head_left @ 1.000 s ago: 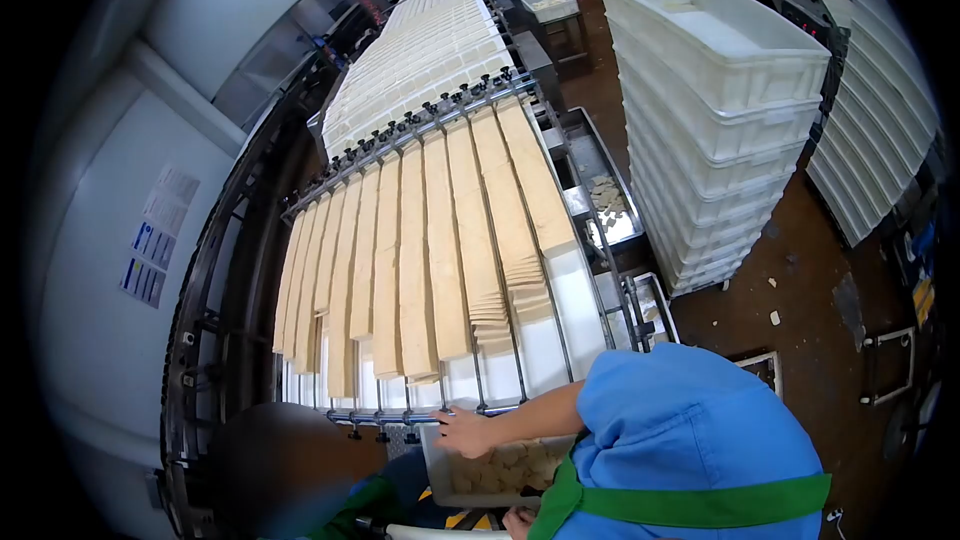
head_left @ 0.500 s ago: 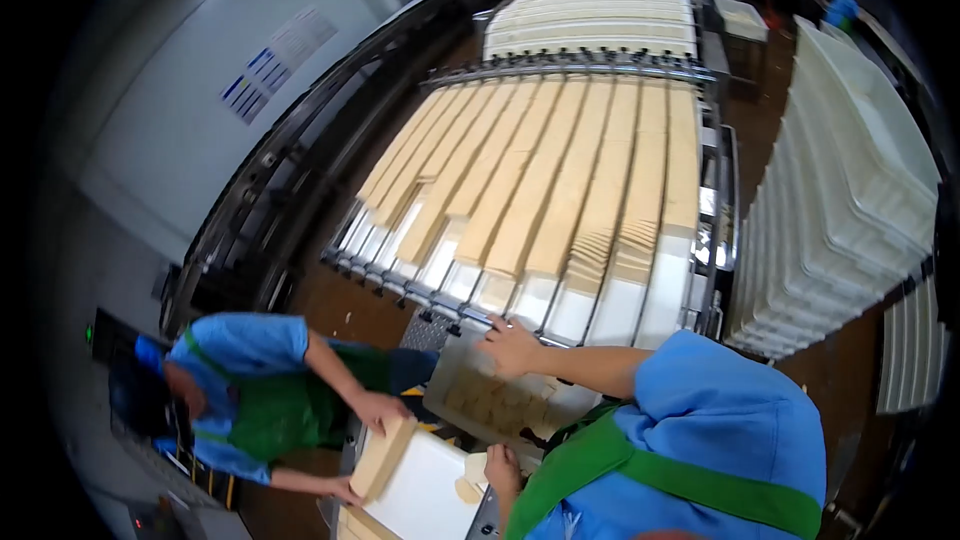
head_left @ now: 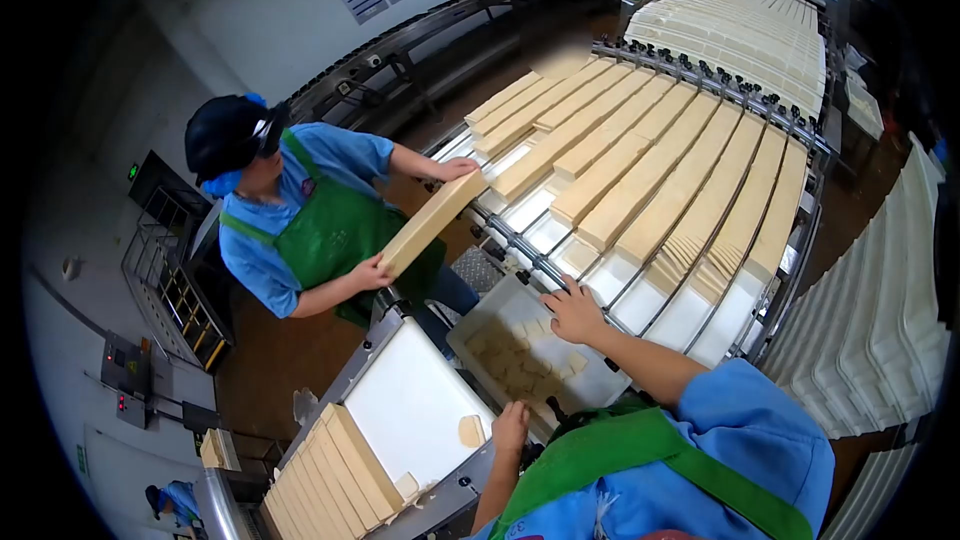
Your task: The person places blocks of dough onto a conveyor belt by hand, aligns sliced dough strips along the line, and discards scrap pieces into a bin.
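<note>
My right hand (head_left: 575,312) lies with fingers spread on the metal bar (head_left: 528,252) at the near end of a wide conveyor. Long pale-yellow blocks (head_left: 640,180) lie on it in rows, two of them sliced at the near end. Closer to my body, my left hand (head_left: 512,427) is curled at the bin's near left side, next to the white work surface (head_left: 420,380). Whatever its fingers hold is hidden. The translucent bin (head_left: 470,340) below my hands contains flat yellowish scraps (head_left: 515,365). A small flat piece (head_left: 471,430) rests on the white surface.
A co-worker (head_left: 320,210) in a green apron holds a long block (head_left: 435,222) by both ends, near the conveyor's corner. More blocks (head_left: 330,470) lie side by side on the white surface. Stacked white trays (head_left: 860,310) stand at the right.
My view has swung left. The co-worker's hands, holding a long block over the white surface before, now hold one near the conveyor's corner. My right hand stays on the bar.
</note>
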`<state>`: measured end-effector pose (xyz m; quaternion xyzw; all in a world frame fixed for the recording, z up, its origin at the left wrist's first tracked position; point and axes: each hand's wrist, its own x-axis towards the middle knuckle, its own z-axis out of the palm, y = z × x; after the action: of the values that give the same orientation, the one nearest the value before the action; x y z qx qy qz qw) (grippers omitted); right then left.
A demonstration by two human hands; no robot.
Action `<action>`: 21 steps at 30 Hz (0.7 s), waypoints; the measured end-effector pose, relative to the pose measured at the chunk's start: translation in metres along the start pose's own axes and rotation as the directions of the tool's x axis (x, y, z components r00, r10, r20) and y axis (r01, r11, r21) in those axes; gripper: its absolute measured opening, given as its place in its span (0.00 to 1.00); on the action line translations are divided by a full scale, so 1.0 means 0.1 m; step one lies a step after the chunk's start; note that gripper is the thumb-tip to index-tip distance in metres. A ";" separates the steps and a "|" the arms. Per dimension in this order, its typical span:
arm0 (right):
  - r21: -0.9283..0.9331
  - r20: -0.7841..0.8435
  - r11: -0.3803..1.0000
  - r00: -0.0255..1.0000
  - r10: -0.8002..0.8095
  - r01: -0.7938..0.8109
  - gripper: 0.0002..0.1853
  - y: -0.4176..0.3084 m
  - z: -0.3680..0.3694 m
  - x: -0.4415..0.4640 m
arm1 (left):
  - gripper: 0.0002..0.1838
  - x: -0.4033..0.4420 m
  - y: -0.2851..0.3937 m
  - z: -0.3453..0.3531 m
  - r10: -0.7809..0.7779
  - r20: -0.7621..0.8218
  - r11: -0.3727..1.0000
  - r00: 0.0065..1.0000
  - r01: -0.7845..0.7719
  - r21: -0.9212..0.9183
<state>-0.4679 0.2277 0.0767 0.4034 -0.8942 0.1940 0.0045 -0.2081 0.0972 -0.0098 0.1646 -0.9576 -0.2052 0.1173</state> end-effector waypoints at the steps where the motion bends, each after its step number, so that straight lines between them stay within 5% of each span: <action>1: -0.003 -0.002 1.000 1.000 -0.003 0.003 0.29 -0.01 0.00 -0.01 | 0.08 -0.01 -0.02 0.02 0.000 -0.004 1.000 1.000 0.000 -0.001; 9: -0.024 -0.045 0.999 0.999 -0.028 0.027 0.29 -0.01 0.01 -0.01 | 0.07 0.00 0.04 0.01 0.019 -0.111 1.000 0.994 -0.020 -0.010; 21: 0.007 -0.094 0.998 0.994 -0.062 0.063 0.28 0.03 0.04 0.02 | 0.16 -0.01 -0.02 0.07 -0.004 0.071 0.996 0.997 -0.002 0.091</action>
<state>-0.4703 0.2268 0.0727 0.4217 -0.8790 0.2168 0.0505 -0.2087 0.0988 -0.0170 0.1628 -0.9695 -0.1670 0.0755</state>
